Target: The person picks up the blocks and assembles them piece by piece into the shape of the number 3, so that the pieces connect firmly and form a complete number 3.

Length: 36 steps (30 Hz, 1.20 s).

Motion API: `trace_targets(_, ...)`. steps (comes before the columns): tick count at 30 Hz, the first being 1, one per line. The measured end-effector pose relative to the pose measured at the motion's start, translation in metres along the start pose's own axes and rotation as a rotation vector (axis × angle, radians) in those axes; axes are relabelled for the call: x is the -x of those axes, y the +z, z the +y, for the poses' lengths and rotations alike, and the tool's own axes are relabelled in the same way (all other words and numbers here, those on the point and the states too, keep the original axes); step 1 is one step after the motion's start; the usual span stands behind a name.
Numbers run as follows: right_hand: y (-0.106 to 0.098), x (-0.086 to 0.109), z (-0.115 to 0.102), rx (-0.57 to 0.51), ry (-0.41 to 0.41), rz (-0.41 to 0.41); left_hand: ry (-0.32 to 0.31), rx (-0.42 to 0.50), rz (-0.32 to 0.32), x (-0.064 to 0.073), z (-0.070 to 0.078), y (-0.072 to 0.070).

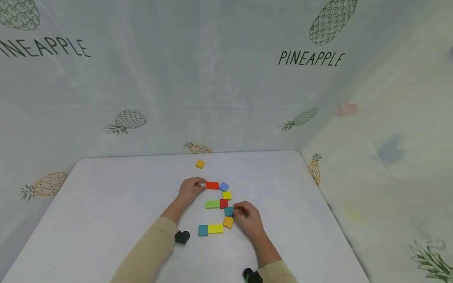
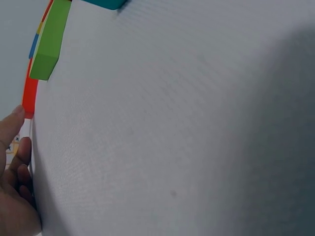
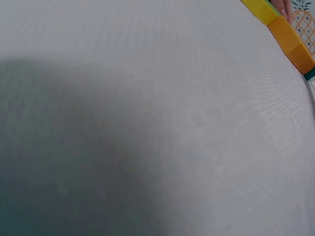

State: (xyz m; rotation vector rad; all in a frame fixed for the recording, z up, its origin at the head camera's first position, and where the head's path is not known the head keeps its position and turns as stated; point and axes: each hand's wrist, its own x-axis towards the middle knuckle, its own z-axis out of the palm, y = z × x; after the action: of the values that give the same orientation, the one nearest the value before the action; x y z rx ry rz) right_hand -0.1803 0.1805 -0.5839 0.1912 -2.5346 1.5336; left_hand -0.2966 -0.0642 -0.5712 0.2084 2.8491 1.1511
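Observation:
In the head view, flat coloured blocks lie in a curving line on the white table. My left hand (image 1: 191, 189) is at the left end of a red rectangular block (image 1: 212, 185), a fingertip touching that end in the left wrist view, the other fingers loosely bent. A blue block (image 1: 223, 186) sits at its right end. My right hand (image 1: 248, 217) has bent fingers, thumb and index at the right edge of a teal block (image 1: 229, 211). Around it are a small red block (image 1: 223, 203), a green block (image 1: 212, 204) and an orange block (image 1: 228, 222).
A yellow square (image 1: 227, 195) lies between the blue and small red blocks. Nearer me, a long yellow block (image 1: 215, 228) adjoins another teal one (image 1: 203, 230). One yellow-orange block (image 1: 200, 164) lies apart near the table's (image 1: 106, 196) far edge. Pineapple-printed cloth (image 1: 226, 78) hangs behind.

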Motion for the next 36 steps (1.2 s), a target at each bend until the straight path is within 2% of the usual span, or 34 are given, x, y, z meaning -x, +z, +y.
trace_targets(10,0.000,0.000,0.001,0.003,0.000,-0.003,-0.024,0.028,-0.002,0.001,0.001,0.000)
trace_targets(19,0.001,-0.001,0.001,0.003,0.021,-0.009,-0.013,0.010,0.011,0.001,0.001,0.000)
trace_targets(24,0.000,-0.001,0.000,-0.001,0.024,-0.009,-0.034,0.010,-0.009,0.000,0.001,0.000)
trace_targets(30,-0.001,-0.001,-0.001,0.007,0.019,-0.007,-0.064,0.091,-0.043,-0.006,-0.002,-0.008)
trace_targets(36,0.001,-0.001,0.003,0.023,0.005,0.004,-0.012,0.090,-0.031,-0.015,-0.010,-0.018)
